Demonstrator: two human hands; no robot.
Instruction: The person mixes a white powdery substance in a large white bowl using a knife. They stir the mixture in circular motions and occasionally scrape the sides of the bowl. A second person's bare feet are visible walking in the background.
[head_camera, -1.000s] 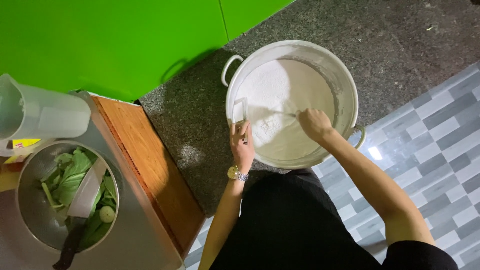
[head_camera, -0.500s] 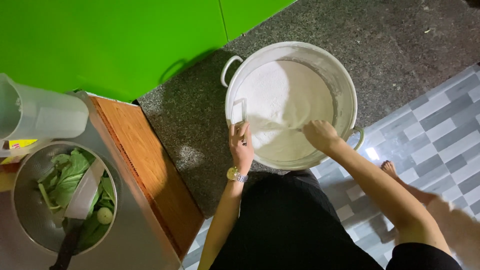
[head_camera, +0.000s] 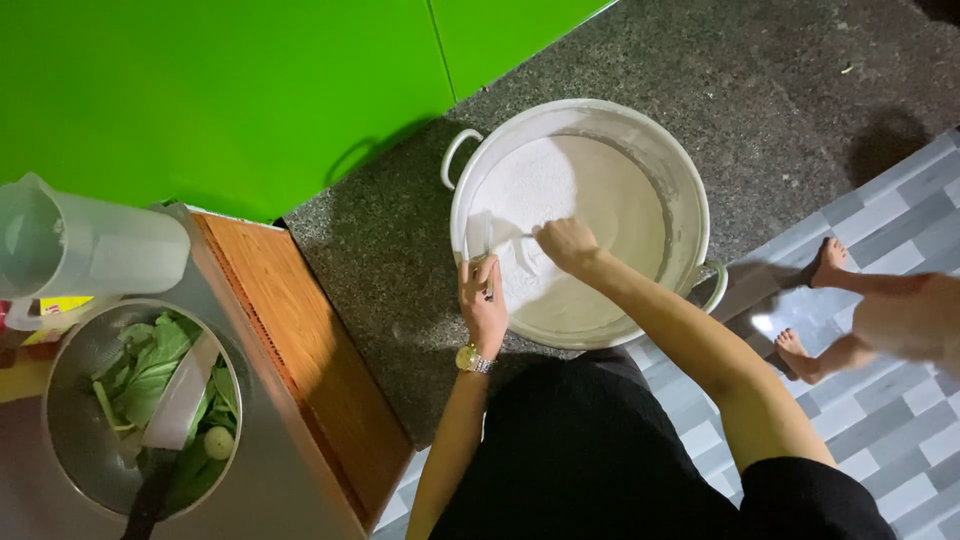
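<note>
A wide metal pot (head_camera: 690, 200) with two loop handles stands on the dark speckled floor and holds a white, floury mix (head_camera: 590, 190). My left hand (head_camera: 483, 308), with a gold watch on the wrist, grips the pot's near-left rim beside a clear, glassy piece (head_camera: 478, 238) that stands at the rim. My right hand (head_camera: 566, 243) is a fist down inside the pot, closed on a thin utensil handle (head_camera: 520, 237) that points left. The utensil's working end is hard to make out.
A steel table with a wooden edge (head_camera: 300, 340) stands at left. On it are a metal bowl (head_camera: 70, 440) of leafy greens with a cleaver (head_camera: 170, 420), and a clear plastic jug (head_camera: 90, 245). Green wall behind. Another person's bare feet (head_camera: 815, 300) stand on the grey tiles at right.
My right hand has swept from the pot's right side toward its left centre. Another person's legs and feet have come into view at right. My left hand stays on the rim.
</note>
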